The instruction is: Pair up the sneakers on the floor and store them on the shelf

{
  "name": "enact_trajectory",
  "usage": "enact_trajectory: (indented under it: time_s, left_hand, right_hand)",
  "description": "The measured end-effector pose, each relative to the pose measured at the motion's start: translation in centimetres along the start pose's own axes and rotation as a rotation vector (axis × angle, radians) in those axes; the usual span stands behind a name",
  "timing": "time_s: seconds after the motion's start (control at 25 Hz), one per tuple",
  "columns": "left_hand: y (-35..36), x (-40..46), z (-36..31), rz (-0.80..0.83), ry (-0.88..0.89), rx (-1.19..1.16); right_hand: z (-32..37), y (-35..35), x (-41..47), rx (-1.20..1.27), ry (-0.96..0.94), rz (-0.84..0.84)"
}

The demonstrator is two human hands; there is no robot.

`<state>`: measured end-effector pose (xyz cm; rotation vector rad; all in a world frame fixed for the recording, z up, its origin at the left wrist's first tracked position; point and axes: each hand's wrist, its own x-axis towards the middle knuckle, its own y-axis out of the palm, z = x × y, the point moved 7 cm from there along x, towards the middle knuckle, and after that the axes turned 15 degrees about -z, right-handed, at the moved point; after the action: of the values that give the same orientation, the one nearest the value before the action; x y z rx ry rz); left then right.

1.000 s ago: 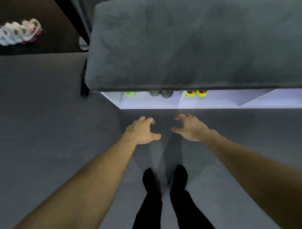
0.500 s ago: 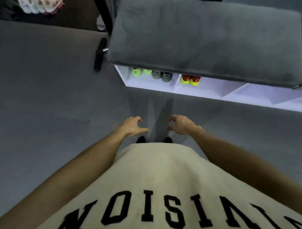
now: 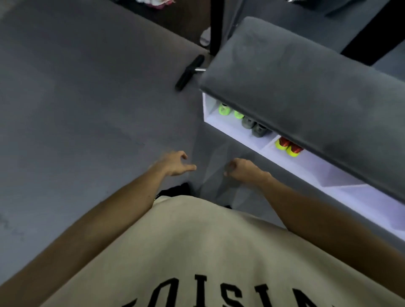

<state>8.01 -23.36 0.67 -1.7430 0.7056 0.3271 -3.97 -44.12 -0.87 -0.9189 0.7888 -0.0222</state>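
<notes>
A grey carpeted floor fills most of the view, and one long grey cushioned bench top runs diagonally across the upper right over a single white shelf lit from inside. The person's beige shirt with black lettering covers the lower middle. Six sneakers sit in the shelf as three pairs with only their ends showing: one neon green pair at the left end, one grey pair right beside it in the same compartment, and one red and yellow pair in the next compartment past a divider. More light-coloured shoes lie far off at the top edge, too cut off to count. Two bare forearms reach forward and down over the floor in front of the shelf. The left hand holds nothing, fingers spread and loosely bent, thumb pointing right. The right hand is near it, apart, fingers curled under loosely around nothing.
</notes>
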Motion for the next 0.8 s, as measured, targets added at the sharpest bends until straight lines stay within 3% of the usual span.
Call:
enact_trajectory:
  time_s: [0.32,0.64,0.8]
  left_hand:
    - [-5.0,4.2,10.4,-0.006,-0.219,-0.204]
    - [-18.3,15.1,23.0,0.019,-0.241,-0.187]
    - [-22.8,20.7,25.4,0.051,-0.225,-0.234]
  right_hand:
    - [13.7,-0.2,9.4,-0.119,-0.156,0.047]
    - [31.4,0.3,20.1,-0.114,-0.172,0.059]
    - [38.1,-0.7,24.7,-0.110,-0.177,0.051]
